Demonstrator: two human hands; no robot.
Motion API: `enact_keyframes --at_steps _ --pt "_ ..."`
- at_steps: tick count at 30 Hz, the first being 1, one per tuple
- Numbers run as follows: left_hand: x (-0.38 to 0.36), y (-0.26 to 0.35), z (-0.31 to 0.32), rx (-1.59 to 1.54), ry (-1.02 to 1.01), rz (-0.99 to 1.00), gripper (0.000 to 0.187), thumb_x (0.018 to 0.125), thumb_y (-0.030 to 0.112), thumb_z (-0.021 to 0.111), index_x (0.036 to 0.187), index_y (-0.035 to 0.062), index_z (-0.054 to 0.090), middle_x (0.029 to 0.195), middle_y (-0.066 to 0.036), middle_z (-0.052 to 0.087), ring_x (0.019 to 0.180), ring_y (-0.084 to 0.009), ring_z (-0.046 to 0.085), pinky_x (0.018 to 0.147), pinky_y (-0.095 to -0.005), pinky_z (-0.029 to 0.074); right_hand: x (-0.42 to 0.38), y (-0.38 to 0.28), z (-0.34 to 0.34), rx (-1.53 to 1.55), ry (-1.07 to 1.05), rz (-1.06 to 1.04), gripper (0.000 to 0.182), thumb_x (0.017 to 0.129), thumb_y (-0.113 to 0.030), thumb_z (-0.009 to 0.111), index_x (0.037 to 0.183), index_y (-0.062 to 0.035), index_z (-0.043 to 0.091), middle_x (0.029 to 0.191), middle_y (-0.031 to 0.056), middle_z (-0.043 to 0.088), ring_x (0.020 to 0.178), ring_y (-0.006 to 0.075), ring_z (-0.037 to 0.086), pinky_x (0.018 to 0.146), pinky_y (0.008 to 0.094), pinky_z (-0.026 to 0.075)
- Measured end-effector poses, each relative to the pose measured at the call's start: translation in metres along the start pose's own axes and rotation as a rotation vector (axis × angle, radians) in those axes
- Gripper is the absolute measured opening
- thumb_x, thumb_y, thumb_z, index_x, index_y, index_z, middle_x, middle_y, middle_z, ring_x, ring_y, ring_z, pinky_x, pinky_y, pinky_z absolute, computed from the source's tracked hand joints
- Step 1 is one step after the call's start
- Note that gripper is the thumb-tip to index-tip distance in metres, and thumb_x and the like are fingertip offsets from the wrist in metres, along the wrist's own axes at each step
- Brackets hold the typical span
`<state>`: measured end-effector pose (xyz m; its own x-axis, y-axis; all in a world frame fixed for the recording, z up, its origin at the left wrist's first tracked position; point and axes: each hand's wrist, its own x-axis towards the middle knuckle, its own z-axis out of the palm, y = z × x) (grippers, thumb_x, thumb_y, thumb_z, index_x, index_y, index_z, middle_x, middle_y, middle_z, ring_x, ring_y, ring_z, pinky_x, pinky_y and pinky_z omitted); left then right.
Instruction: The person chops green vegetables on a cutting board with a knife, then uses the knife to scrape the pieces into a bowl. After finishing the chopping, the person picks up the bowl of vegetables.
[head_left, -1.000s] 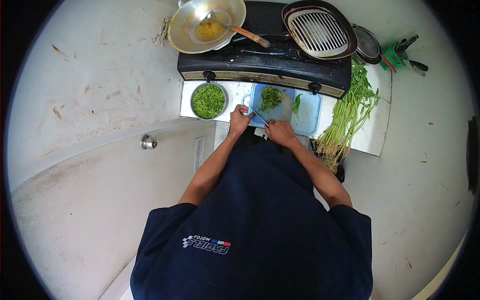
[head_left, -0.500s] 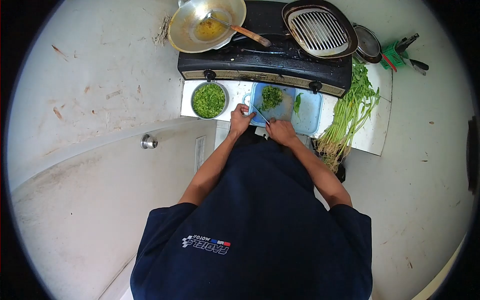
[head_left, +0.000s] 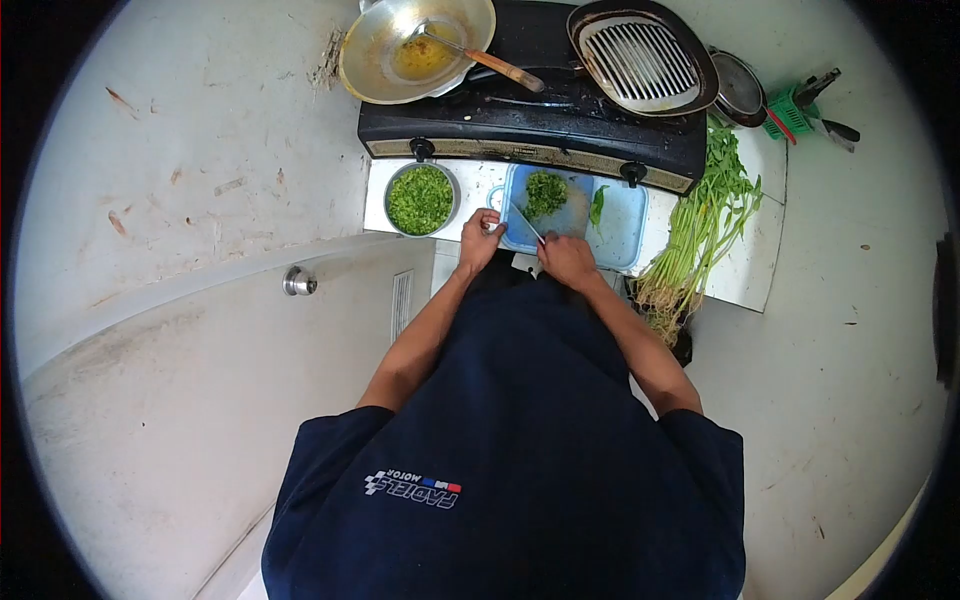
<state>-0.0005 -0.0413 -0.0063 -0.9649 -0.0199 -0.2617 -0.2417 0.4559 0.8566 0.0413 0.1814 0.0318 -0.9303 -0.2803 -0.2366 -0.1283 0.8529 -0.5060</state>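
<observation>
My right hand [head_left: 567, 260] is closed round the handle of a knife [head_left: 527, 224], whose blade points up and left over the blue cutting board [head_left: 575, 213]. At the board's left edge is my left hand [head_left: 481, 238], its fingers curled; whatever they may hold is too small to make out. Chopped greens [head_left: 545, 194] lie in a pile above the knife. A whole leaf [head_left: 598, 205] rests in the light blue tray [head_left: 626, 226]. Left of my left hand stands a round bowl of chopped greens [head_left: 420, 200].
A black stove [head_left: 530, 125] spans the back, holding a wok [head_left: 365, 60] with a wooden-handled ladle, and a grill pan [head_left: 645, 62]. Long-stemmed greens [head_left: 705, 215] lie at the right edge. Behind them are a pot [head_left: 738, 90] and a green knife basket [head_left: 784, 112].
The knife and my right hand have shifted slightly right, and the blade has moved away from my left hand. The whole view has moved slightly too.
</observation>
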Motion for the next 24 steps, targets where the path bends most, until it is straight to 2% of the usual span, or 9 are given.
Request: enact_keyframes --at_steps 3,9,12,15,16,19,24 --pt "-0.002 0.002 -0.002 -0.016 0.013 0.037 0.029 0.088 0.007 0.077 0.114 0.0044 0.066 0.101 -0.005 0.071 0.091 -0.0151 0.061 0.085 -0.0307 0.050 0.001 0.004 -0.008 -0.003 0.014 0.050 0.041 0.102 -0.037 0.054 0.093 0.0011 0.067 0.074 0.0249 0.070 0.069 0.0440 0.071 0.067 0.0531 0.057" --pt "-0.005 0.018 0.003 0.006 0.056 0.138 0.038 0.087 0.002 0.074 0.123 0.0067 0.062 0.097 -0.004 0.070 0.087 -0.0156 0.061 0.081 -0.0308 0.051 -0.005 0.008 -0.026 0.038 0.023 0.154 0.040 0.101 -0.039 0.056 0.097 -0.0003 0.068 0.077 0.0255 0.071 0.073 0.0458 0.071 0.071 0.0550 0.057" --pt "-0.012 0.053 -0.001 -0.036 -0.052 0.122 0.050 0.087 -0.001 0.071 0.134 0.0086 0.056 0.095 -0.004 0.070 0.082 -0.0155 0.061 0.077 -0.0315 0.051 -0.007 0.012 -0.026 0.049 0.056 0.163 0.039 0.099 -0.039 0.060 0.098 -0.0006 0.067 0.077 0.0257 0.071 0.075 0.0451 0.071 0.070 0.0547 0.057" --pt "-0.016 0.079 -0.002 0.013 -0.179 0.262 0.054 0.087 -0.001 0.069 0.138 0.0099 0.055 0.094 -0.005 0.068 0.076 -0.0154 0.062 0.069 -0.0307 0.051 -0.009 0.013 -0.028 0.037 0.057 0.155 0.036 0.096 -0.037 0.064 0.100 -0.0009 0.066 0.077 0.0253 0.071 0.075 0.0439 0.072 0.070 0.0534 0.057" --pt "-0.016 0.084 -0.001 0.055 -0.232 0.295 0.058 0.086 0.000 0.068 0.142 0.0130 0.054 0.094 -0.007 0.068 0.073 -0.0176 0.063 0.066 -0.0312 0.053 -0.009 0.013 -0.029 0.048 0.061 0.148 0.036 0.095 -0.036 0.065 0.100 -0.0009 0.065 0.077 0.0250 0.071 0.074 0.0436 0.072 0.070 0.0531 0.057" --pt "-0.012 0.085 0.006 0.252 -0.260 0.436 0.059 0.085 0.004 0.068 0.141 0.0153 0.055 0.093 -0.008 0.069 0.074 -0.0227 0.065 0.068 -0.0353 0.055 -0.011 0.012 -0.035 0.082 0.084 0.112 0.035 0.092 -0.035 0.068 0.101 -0.0010 0.064 0.076 0.0241 0.071 0.073 0.0427 0.072 0.069 0.0522 0.057" --pt "-0.004 0.089 0.012 0.375 -0.311 0.426 0.061 0.084 0.008 0.069 0.142 0.0163 0.055 0.089 -0.010 0.068 0.075 -0.0275 0.067 0.070 -0.0391 0.057 -0.016 0.013 -0.039 0.103 0.104 0.081 0.035 0.089 -0.033 0.070 0.102 -0.0017 0.064 0.075 0.0230 0.071 0.071 0.0420 0.072 0.068 0.0524 0.058"
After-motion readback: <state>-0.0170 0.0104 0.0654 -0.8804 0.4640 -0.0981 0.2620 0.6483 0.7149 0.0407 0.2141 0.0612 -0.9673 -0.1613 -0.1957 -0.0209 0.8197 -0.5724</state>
